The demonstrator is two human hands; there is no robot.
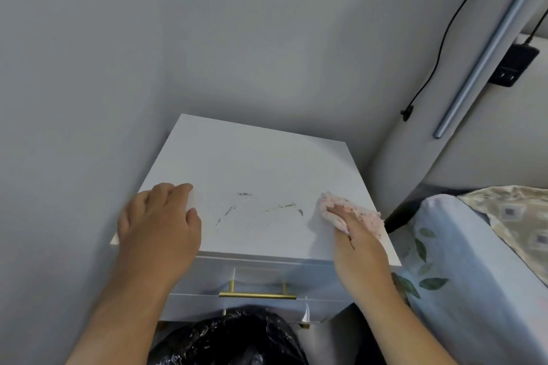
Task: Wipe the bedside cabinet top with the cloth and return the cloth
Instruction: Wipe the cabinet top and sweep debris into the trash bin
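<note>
The white bedside cabinet top (255, 163) fills the middle of the view, with dark crumbs and smears (261, 207) near its front centre. My right hand (358, 243) presses a crumpled pink speckled cloth (353, 210) flat on the top near the right front corner, just right of the smears. My left hand (160, 222) rests palm down on the front left corner, fingers together, holding nothing.
A drawer with a brass handle (257, 294) lies below the top. A bin with a black bag (231, 341) stands in front. The bed (474, 261) is close on the right, walls at the left and back. A black cable (439, 47) and plug hang at upper right.
</note>
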